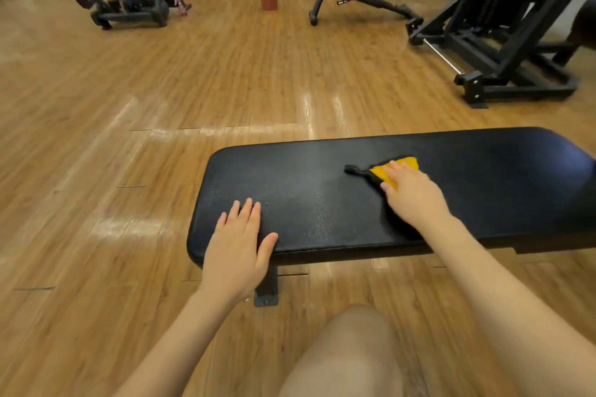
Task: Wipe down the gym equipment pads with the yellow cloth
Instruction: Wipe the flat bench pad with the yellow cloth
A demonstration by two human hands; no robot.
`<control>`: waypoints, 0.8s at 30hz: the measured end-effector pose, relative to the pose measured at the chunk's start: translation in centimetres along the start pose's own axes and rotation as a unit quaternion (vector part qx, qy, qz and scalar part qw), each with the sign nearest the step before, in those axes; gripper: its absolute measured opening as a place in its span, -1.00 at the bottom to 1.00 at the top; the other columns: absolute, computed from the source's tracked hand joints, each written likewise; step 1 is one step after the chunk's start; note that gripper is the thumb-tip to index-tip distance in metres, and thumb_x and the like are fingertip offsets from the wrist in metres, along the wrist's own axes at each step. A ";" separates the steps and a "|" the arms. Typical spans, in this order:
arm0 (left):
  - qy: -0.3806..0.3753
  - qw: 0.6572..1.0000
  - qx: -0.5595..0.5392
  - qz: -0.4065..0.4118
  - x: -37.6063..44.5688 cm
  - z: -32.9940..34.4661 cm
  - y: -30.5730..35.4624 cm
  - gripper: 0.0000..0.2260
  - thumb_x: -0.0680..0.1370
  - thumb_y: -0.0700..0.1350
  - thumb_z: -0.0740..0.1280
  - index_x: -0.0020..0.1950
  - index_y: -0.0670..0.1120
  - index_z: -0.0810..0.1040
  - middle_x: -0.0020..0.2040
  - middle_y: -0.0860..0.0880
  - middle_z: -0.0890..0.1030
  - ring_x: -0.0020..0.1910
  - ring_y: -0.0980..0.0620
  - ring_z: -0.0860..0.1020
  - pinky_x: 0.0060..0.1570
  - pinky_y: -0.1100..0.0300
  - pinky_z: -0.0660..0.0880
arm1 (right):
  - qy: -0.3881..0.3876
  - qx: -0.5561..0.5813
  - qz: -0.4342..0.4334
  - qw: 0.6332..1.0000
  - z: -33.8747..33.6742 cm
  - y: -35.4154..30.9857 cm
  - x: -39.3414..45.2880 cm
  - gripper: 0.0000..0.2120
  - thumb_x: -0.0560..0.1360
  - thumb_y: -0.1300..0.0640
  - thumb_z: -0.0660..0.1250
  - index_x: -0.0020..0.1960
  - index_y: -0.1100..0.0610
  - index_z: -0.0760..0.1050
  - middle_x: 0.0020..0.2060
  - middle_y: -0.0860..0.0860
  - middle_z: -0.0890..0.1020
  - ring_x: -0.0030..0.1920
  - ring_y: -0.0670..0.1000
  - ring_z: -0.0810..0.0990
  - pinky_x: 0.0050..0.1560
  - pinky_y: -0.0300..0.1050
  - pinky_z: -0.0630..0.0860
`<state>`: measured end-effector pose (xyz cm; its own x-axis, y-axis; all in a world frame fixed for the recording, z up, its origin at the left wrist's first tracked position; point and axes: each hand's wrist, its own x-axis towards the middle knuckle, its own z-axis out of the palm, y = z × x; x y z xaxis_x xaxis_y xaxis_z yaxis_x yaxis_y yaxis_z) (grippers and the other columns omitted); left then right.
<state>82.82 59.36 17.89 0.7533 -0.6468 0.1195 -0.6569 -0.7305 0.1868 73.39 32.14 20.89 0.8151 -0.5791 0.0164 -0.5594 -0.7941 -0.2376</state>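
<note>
A: Cloth position first: where do we have the yellow cloth [395, 171]?

B: On the black pad of the bench [322, 203], roughly mid-length and toward the far edge. Our right hand [414, 195] presses it flat, fingers extended over the fabric, thumb at its near-left edge. A dark strip trails from the cloth to the left.

A: And the left hand [240, 245]?

B: Released, fingers straight, palm resting on the near left corner of the pad. It holds nothing; we judge it steadies us.

A: How do we run this stroke well?

B: We should keep the palm flat so the whole cloth bears on the surface, then work in overlapping passes along the pad. The left end shows a speckled sheen, possibly moisture or residue; we cannot tell which.

A: Any risk?

B: The cloth may bunch under the fingers. The left hand covers its corner, so we should shift it before wiping there.
</note>
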 end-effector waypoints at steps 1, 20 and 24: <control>-0.005 1.000 0.009 -0.006 0.1 0.1 0.1 -0.25 0.46 0.26 -0.32 0.53 -0.10 0.09 0.54 -0.06 0.11 0.53 -0.04 0.01 0.44 0.13 -0.12 | 0.005 0.001 -0.037 0.999 0.6 -1.8 -0.9 -0.58 0.60 0.07 0.12 0.44 0.11 0.26 0.47 0.01 0.24 0.44 0.09 0.22 0.38 -0.05 0.15; 0.001 0.998 0.053 -0.022 0.6 0.9 0.7 -0.31 0.53 0.20 -0.18 0.43 -0.20 0.33 0.43 -0.16 0.35 0.44 -0.16 0.28 0.38 0.05 0.09 | 0.102 0.027 -0.006 0.994 2.2 0.7 -6.0 -0.61 0.58 0.15 0.15 0.41 0.15 0.32 0.41 0.07 0.35 0.46 0.05 0.22 0.45 -0.04 0.02; -0.023 1.000 -0.005 -0.003 0.2 0.0 -0.1 -0.10 0.40 0.45 -0.09 0.55 -0.13 -0.01 0.55 -0.07 -0.02 0.53 -0.03 -0.08 0.41 0.15 -0.16 | -0.035 0.002 -0.180 0.983 3.2 -8.3 -3.3 -0.56 0.63 0.08 0.05 0.49 0.11 0.13 0.50 0.02 0.13 0.50 0.00 0.05 0.46 -0.09 -0.03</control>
<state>83.00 59.31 17.93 0.7541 -0.6527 0.0732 -0.6524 -0.7316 0.1979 75.86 41.23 19.69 0.9684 -0.2473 0.0327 -0.2333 -0.9444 -0.2316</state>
